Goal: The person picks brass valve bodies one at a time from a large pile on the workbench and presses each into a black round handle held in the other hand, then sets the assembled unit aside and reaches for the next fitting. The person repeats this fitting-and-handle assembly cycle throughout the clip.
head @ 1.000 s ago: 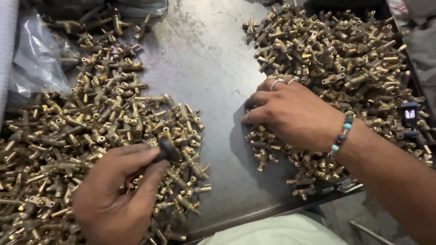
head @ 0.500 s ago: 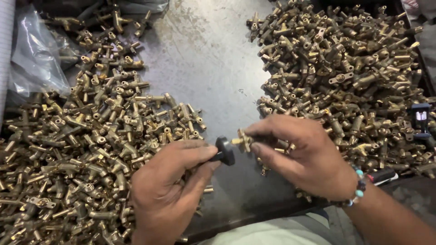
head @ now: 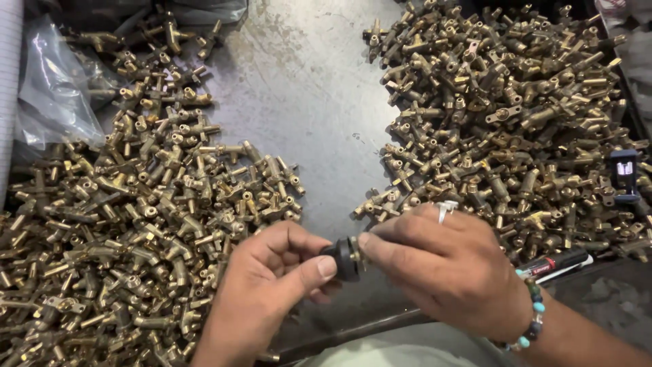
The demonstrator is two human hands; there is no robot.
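My left hand (head: 272, 285) pinches a small black round knob (head: 345, 258) between thumb and fingers. My right hand (head: 441, 265), with a ring and a bead bracelet, holds a small brass valve fitting (head: 356, 246) whose end meets the knob; most of the fitting is hidden under my fingers. Both hands hover over the near edge of a grey metal table (head: 305, 102). A big pile of brass fittings (head: 136, 224) lies to the left, and a second pile of brass fittings (head: 509, 115) lies to the right.
A crumpled clear plastic bag (head: 54, 95) sits at the far left. A black and red marker (head: 560, 261) lies by the right pile's near edge. A small dark blue device (head: 623, 173) rests on the right. Pale cloth (head: 380, 350) shows below the table rim.
My right hand left the right pile with a brass fitting and came to the middle. My left hand rose with the black knob, and the two parts now meet.
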